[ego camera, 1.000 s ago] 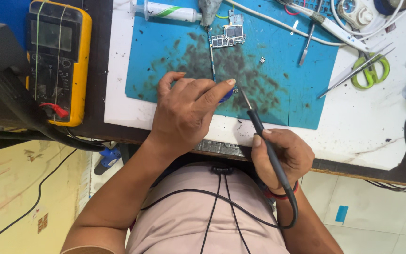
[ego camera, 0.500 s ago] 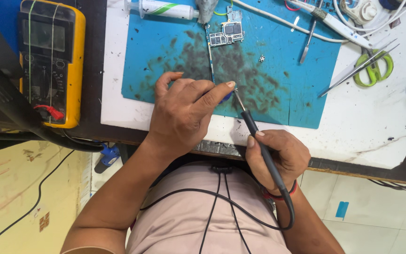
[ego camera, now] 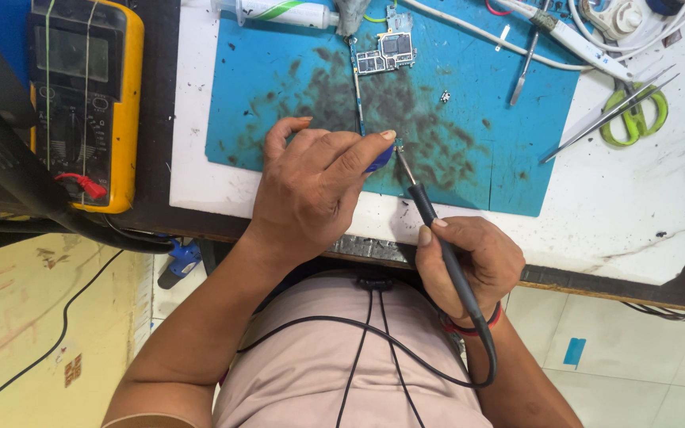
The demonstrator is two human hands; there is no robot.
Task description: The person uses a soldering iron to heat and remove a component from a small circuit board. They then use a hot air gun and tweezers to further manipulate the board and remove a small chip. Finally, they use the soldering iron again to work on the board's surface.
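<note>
Barely shifted since a moment ago, the left hand [ego camera: 315, 186] pinches a small blue part [ego camera: 380, 161] on the blue mat [ego camera: 517, 166] at frame centre while the right hand [ego camera: 465, 261], fist-closed, holds the soldering iron [ego camera: 430, 214] tip beside it — joint seemingly mid-work, circuit board [ego camera: 386, 51] waiting above.

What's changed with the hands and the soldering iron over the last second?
Little. The right hand has kept its grip on the soldering iron, whose tip edged slightly toward the left hand's fingertips and the small blue-handled tool pinched there. The left hand stayed on the blue mat; circuit board, multimeter and scissors are unmoved.
</note>
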